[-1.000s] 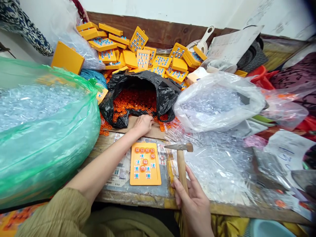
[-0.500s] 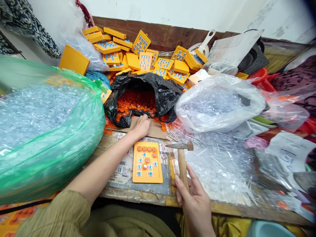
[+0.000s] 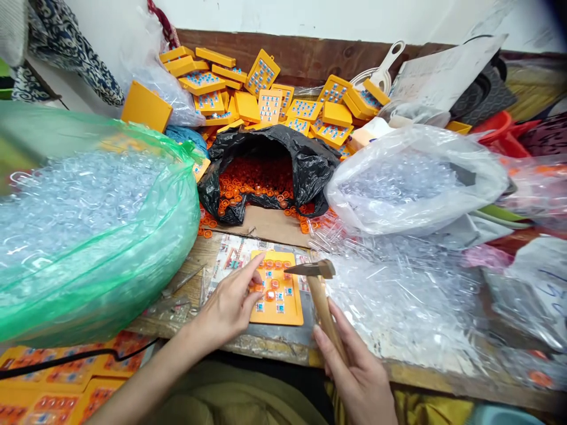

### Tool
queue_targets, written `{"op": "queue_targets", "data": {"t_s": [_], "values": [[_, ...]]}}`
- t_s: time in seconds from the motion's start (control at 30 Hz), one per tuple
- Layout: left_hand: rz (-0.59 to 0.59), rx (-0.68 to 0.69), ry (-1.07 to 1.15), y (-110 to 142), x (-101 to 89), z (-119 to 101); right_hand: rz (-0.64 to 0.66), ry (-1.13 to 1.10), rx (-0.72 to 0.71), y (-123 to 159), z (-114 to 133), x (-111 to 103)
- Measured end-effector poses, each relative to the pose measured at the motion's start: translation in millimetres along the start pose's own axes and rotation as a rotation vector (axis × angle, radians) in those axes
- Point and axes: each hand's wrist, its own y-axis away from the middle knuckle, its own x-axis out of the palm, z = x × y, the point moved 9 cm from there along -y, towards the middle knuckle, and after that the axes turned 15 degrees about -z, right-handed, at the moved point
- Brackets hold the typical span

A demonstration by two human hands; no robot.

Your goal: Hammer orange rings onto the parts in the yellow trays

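A flat yellow board (image 3: 290,313) lies on the worktable, carrying small clear-and-blue square pieces, several of them covered by round orange caps (image 3: 270,294). Over its left edge, my left hand (image 3: 228,307) pinches a small orange cap between thumb and fingers, at a square on the board's left side; the fingers partly hide it. My right hand (image 3: 354,360) grips a hammer (image 3: 325,313) by its wooden handle. The metal head is just over the board's upper right edge, with its pointed end to the left.
Behind the board, a black bag (image 3: 314,156) spills orange caps onto cardboard (image 3: 270,223). A green bag (image 3: 177,236) and a white bag (image 3: 349,206) of clear pieces flank it. Clear plastic strips (image 3: 390,301) cover the right side. Yellow boards (image 3: 248,107) are heaped at the back.
My left hand has come back from the mouth of the black bag to the board, with an orange cap in its fingers. The hammer has tilted slightly, staying in my right hand.
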Motion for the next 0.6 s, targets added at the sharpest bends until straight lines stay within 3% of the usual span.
{"op": "queue_targets", "data": {"t_s": [0.13,0.27,0.47,0.6], "values": [[-0.031,-0.078,0.06,11,0.6,7,0.183,0.055,-0.315,13,35,10],[-0.038,-0.057,0.05,10,2.1,6,0.325,0.151,-0.488,26,47,20],[-0.071,-0.061,0.043,15,3.2,9,0.305,0.151,-0.508,26,52,18],[-0.065,-0.121,0.089,13,-1.7,14,0.347,0.118,-0.398,25,36,20]]}}
